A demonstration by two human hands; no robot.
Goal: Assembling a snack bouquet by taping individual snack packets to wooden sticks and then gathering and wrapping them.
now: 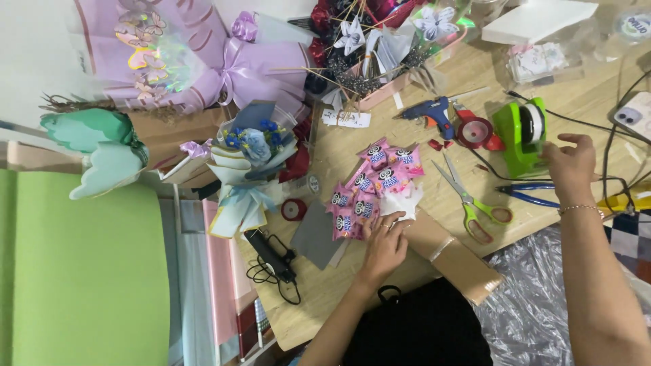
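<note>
My left hand presses down on a fan of several pink snack packets with white paper at their base, lying on a brown cardboard piece on the wooden table. My right hand reaches to the green tape dispenser, fingers at the tape roll. Whether it holds tape cannot be told.
Green-handled scissors, blue pliers, a blue glue gun and a red tape roll lie nearby. Purple and blue bouquets sit at the left, paper flowers at the back, a phone at the right.
</note>
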